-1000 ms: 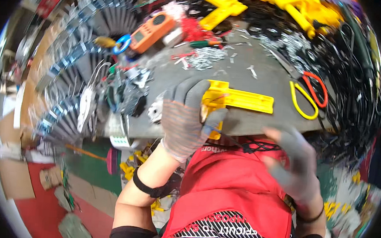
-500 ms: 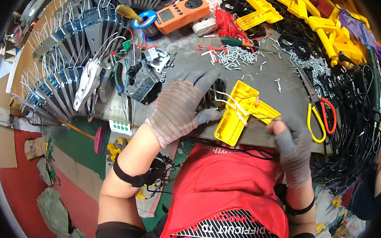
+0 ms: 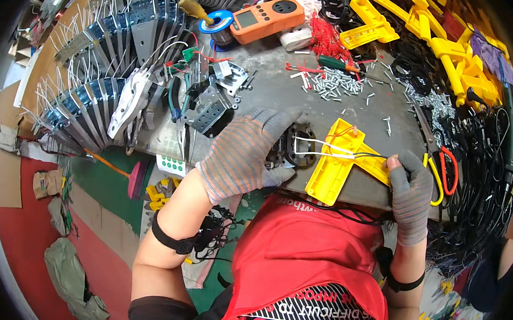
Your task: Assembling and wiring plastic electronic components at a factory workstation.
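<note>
The yellow plastic housing (image 3: 334, 165) lay at the near edge of the grey workbench (image 3: 273, 96), its lower end overhanging. The right hand (image 3: 410, 191), gloved, pinched the housing's right end together with black wires there. Left of the housing, the gloved left hand (image 3: 246, 153) lay flat and loose over one round black part (image 3: 292, 147), gripping nothing. Two white wires (image 3: 323, 147) crossed the housing. Beyond it lay bare bench, then scattered screws (image 3: 333, 82) and one orange meter (image 3: 266, 19).
</note>
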### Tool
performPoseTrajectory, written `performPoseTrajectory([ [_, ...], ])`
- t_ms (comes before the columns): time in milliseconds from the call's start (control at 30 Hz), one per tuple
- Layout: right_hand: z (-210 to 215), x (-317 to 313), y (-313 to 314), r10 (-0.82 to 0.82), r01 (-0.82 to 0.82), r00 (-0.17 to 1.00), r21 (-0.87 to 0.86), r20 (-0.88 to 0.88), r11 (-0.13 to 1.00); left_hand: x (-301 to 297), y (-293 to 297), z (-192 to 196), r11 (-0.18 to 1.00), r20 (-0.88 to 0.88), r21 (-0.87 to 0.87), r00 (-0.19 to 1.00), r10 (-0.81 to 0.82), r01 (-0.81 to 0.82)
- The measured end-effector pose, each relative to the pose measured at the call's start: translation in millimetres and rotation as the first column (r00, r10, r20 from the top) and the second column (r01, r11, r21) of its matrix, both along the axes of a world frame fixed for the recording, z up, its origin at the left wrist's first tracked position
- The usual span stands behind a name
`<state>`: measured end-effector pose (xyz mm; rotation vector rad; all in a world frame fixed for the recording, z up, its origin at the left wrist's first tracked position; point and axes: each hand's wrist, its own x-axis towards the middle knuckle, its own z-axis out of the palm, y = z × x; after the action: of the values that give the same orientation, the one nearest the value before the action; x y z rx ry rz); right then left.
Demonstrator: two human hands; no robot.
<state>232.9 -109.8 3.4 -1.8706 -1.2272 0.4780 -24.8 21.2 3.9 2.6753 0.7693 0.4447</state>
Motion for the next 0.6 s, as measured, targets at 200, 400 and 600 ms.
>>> performPoseTrajectory([
  [200, 19.3, -8.6, -1.3, 0.027, -0.022, 0.975, -0.024, 0.222, 0.999, -17.0, -10.7, 5.3, 0.992, -0.103, 0.028, 0.987, 0.126, -0.124],
  [400, 47.0, -59.1, 40.1, 0.537, -0.561, 0.695, -0.107, 0.478, 0.821, -20.3, -7.8, 2.8, 0.985, -0.081, -0.065, 0.985, 0.154, -0.159],
  [600, 32.4, -72.1, 70.8, 0.692, -0.578, 0.622, -0.381, 0.365, 0.721, -28.4, -10.7, 2.1, 0.985, 0.025, -0.051, 0.986, 0.168, -0.166],
])
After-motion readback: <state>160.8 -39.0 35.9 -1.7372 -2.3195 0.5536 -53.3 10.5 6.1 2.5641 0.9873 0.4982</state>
